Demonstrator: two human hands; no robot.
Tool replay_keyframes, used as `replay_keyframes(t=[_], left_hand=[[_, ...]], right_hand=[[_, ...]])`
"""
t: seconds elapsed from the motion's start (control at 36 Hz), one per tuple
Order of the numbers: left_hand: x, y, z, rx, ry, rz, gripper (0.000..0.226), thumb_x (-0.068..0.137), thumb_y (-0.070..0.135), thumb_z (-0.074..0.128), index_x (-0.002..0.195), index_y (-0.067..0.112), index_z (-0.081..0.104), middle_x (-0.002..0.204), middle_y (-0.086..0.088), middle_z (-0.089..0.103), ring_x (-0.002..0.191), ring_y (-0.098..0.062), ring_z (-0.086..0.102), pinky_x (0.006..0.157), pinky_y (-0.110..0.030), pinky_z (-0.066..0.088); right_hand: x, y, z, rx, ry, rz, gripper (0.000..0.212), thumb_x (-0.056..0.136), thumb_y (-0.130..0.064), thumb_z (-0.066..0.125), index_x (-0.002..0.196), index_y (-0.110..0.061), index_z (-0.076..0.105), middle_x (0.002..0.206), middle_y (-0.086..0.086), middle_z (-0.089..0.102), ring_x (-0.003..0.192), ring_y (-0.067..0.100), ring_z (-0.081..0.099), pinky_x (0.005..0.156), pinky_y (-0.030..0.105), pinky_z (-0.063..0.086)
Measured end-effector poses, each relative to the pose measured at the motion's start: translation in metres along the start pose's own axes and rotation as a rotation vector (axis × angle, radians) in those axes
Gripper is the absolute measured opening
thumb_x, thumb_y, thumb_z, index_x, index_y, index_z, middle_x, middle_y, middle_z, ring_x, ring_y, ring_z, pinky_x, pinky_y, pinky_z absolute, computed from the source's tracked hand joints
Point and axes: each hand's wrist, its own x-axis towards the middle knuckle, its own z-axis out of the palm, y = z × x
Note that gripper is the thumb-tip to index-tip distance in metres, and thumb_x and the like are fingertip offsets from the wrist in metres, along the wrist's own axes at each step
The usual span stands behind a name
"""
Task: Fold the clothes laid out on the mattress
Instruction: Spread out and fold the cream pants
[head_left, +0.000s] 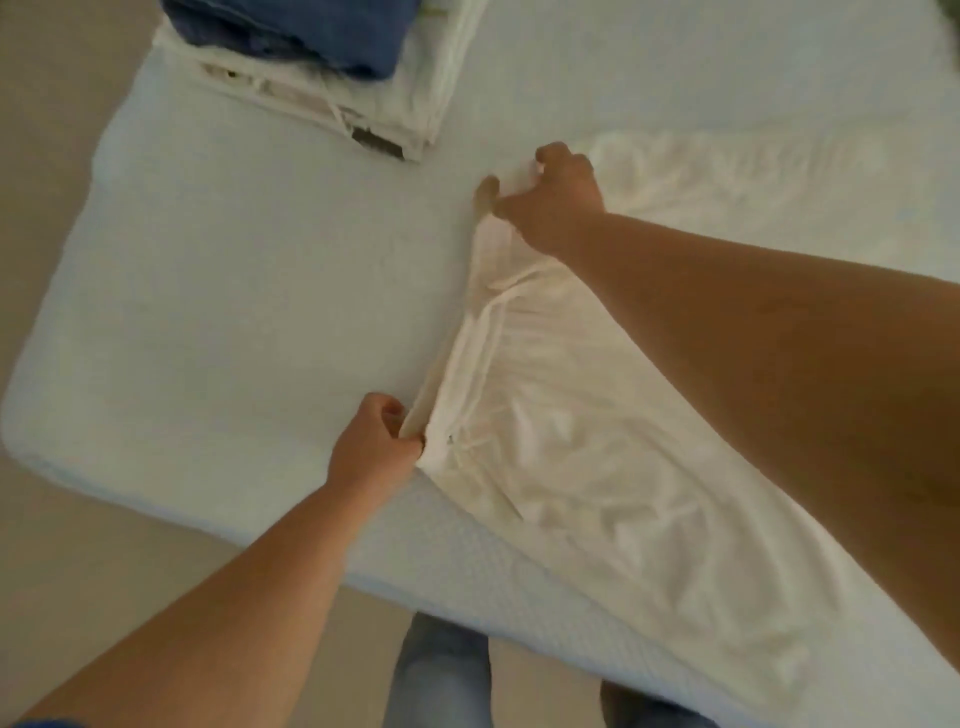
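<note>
We pinch the white trousers (571, 441), lying on the mattress (234, 286), at both waistband corners with left hand (371, 444) and right hand (553, 200), judging the cloth light, soft and limp

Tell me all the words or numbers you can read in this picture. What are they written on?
None can be read.
The dark tag on the folded white clothes is too blurred to show any letters.
The white pants held by the left hand and right hand show no print.
The folded blue garment and the mattress show no writing.
</note>
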Motion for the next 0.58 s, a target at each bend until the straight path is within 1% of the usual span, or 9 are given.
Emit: replay_keyframes(t=[0.06,0.14,0.19,0.22,0.25,0.31,0.36,0.47,0.58], left_hand=[[0.003,-0.011,-0.003,-0.047,0.056,0.076,0.032,0.077,0.016,0.067,0.102,0.025,0.049,0.081,0.012,0.056,0.077,-0.013,0.054,0.069,-0.025,0.035],[0.0,-0.01,-0.009,-0.103,0.103,0.289,0.007,0.082,0.025,0.06,0.08,0.024,0.054,0.071,0.006,0.056,0.068,-0.011,0.052,0.062,-0.027,0.036],[-0.004,-0.004,-0.009,-0.109,0.022,0.363,0.029,0.079,0.031,0.052,0.054,0.023,0.04,0.052,0.009,0.04,0.052,-0.007,0.039,0.051,-0.028,0.028],[-0.007,0.0,-0.009,-0.067,-0.034,0.325,0.036,0.077,0.036,0.052,0.049,0.022,0.035,0.05,0.008,0.037,0.049,-0.008,0.037,0.048,-0.03,0.027],[-0.009,0.003,-0.009,0.0,-0.087,0.28,0.037,0.077,0.041,0.054,0.048,0.024,0.038,0.055,0.005,0.043,0.052,-0.012,0.042,0.049,-0.033,0.032],[-0.012,0.005,-0.007,0.136,-0.181,0.186,0.027,0.076,0.045,0.062,0.062,0.023,0.055,0.083,-0.01,0.057,0.071,-0.023,0.057,0.063,-0.037,0.046],[-0.013,0.007,-0.004,0.184,-0.217,0.133,0.034,0.076,0.046,0.065,0.082,0.012,0.067,0.102,-0.015,0.058,0.086,-0.027,0.06,0.073,-0.036,0.048],[-0.014,0.014,-0.002,0.091,-0.219,0.086,0.033,0.079,0.036,0.069,0.1,0.01,0.071,0.092,-0.006,0.067,0.082,-0.021,0.062,0.063,-0.026,0.043],[-0.019,0.007,0.007,0.088,-0.192,0.04,0.039,0.084,0.034,0.065,0.116,0.011,0.065,0.097,-0.002,0.061,0.084,-0.018,0.055,0.073,-0.029,0.042]], right_hand=[[-0.013,0.002,0.018,-0.021,0.006,-0.055,0.073,0.08,-0.035,0.066,0.141,-0.017,0.032,0.14,0.005,0.033,0.123,0.021,0.043,0.099,0.028,0.038],[-0.052,0.022,0.028,-0.037,0.098,-0.137,0.059,0.082,-0.026,0.061,0.137,-0.017,0.04,0.138,0.003,0.036,0.127,0.02,0.039,0.102,0.028,0.032],[-0.088,0.046,0.031,-0.036,0.114,-0.117,0.047,0.084,-0.022,0.06,0.13,-0.017,0.047,0.133,0.001,0.041,0.124,0.018,0.041,0.099,0.024,0.031],[-0.107,0.061,0.032,-0.042,0.108,-0.079,0.043,0.085,-0.022,0.059,0.127,-0.017,0.05,0.131,0.001,0.042,0.122,0.017,0.042,0.096,0.022,0.031],[-0.126,0.077,0.031,-0.053,0.103,-0.031,0.039,0.086,-0.022,0.059,0.124,-0.017,0.052,0.129,0.0,0.043,0.121,0.016,0.042,0.094,0.02,0.03],[-0.162,0.112,0.027,-0.068,0.106,0.091,0.034,0.087,-0.021,0.059,0.12,-0.018,0.055,0.127,-0.001,0.044,0.12,0.016,0.043,0.093,0.019,0.028],[-0.2,0.147,0.022,-0.087,0.111,0.237,0.031,0.086,-0.02,0.059,0.117,-0.019,0.056,0.127,-0.001,0.044,0.12,0.018,0.043,0.093,0.023,0.031],[-0.268,0.206,0.017,-0.177,0.06,0.434,0.031,0.085,-0.019,0.06,0.116,-0.018,0.058,0.13,0.005,0.043,0.123,0.024,0.04,0.1,0.035,0.033],[-0.311,0.248,0.021,-0.322,-0.075,0.499,0.036,0.084,-0.021,0.063,0.119,-0.017,0.058,0.131,0.008,0.044,0.123,0.028,0.037,0.103,0.037,0.032]])
